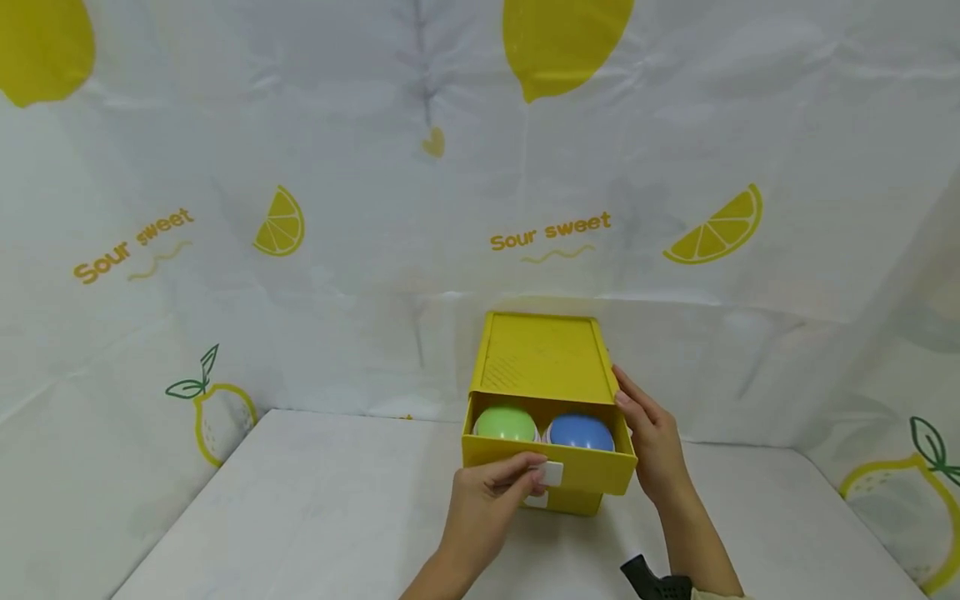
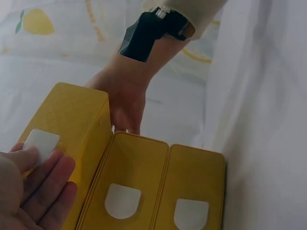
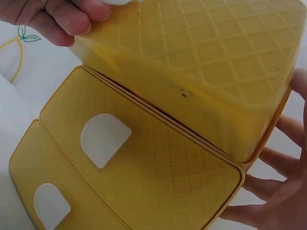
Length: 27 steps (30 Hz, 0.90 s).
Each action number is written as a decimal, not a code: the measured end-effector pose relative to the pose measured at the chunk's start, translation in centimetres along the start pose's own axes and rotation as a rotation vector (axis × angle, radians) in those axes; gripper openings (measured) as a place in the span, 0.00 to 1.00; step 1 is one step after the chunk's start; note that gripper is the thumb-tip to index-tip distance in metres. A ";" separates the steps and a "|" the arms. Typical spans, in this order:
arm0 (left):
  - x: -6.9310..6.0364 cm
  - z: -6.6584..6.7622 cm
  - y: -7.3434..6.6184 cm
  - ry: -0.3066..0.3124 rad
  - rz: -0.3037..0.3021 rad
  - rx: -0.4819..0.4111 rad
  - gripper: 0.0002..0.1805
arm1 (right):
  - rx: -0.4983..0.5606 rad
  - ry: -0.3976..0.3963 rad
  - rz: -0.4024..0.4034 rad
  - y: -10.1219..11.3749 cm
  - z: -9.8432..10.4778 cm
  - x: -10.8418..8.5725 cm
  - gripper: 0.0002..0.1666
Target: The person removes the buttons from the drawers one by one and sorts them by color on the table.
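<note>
A small yellow drawer cabinet [image 1: 546,357] stands on the white table, its top drawer [image 1: 596,469] pulled out. Inside that drawer, a green round-topped object [image 1: 506,422] lies left of a blue one [image 1: 581,432]; their lower parts are hidden. My left hand [image 1: 480,510] pinches the white tab [image 2: 42,145] on the drawer's front between thumb and fingers. Against the cabinet's right side rests my right hand [image 1: 656,450], its fingers spread and fairly straight in the right wrist view. Two lower drawers [image 3: 144,158] with white tabs are closed.
Behind the cabinet hangs a white sheet [image 1: 375,333] printed with lemons and "Sour sweet" lettering, which also covers both sides. The white tabletop [image 1: 322,500] extends left and right of the cabinet. A black wrist mount [image 1: 656,581] sits on the right forearm.
</note>
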<state>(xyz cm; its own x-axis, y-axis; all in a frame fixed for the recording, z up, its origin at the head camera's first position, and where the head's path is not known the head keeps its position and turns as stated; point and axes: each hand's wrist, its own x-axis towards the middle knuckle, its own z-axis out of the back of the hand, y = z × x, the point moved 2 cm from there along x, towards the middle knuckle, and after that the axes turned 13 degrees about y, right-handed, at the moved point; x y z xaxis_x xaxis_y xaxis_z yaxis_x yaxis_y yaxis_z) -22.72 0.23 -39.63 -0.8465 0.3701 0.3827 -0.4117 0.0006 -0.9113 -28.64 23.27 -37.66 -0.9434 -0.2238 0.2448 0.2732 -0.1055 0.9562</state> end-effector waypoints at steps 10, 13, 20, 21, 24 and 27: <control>-1.9 -0.3 -0.5 0.000 0.006 -0.036 0.12 | -0.033 0.010 0.048 -0.5 0.1 0.0 0.31; -2.4 -0.4 -0.8 0.006 0.010 -0.045 0.12 | -0.032 0.010 0.057 -0.6 0.1 0.1 0.30; -3.6 -0.5 -1.4 0.013 0.001 -0.052 0.12 | -0.026 0.003 0.062 -0.6 0.1 0.2 0.31; -3.8 -0.5 -1.4 0.010 -0.008 -0.049 0.12 | -0.022 0.005 0.067 -0.6 0.1 0.3 0.31; -4.2 -0.6 -1.5 -0.001 -0.052 -0.017 0.12 | -0.011 0.012 0.074 -0.6 0.0 0.3 0.31; -4.6 -0.6 -1.5 0.005 -0.099 0.006 0.12 | -0.013 0.008 0.073 -0.6 0.1 0.2 0.31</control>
<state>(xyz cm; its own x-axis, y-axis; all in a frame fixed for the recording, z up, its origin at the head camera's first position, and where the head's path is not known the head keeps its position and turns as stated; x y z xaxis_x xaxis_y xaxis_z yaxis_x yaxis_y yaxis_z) -17.98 -0.88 -40.08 -0.7996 0.3736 0.4702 -0.4956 0.0317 -0.8680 -28.95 23.36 -38.15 -0.9193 -0.2392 0.3125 0.3437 -0.1015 0.9336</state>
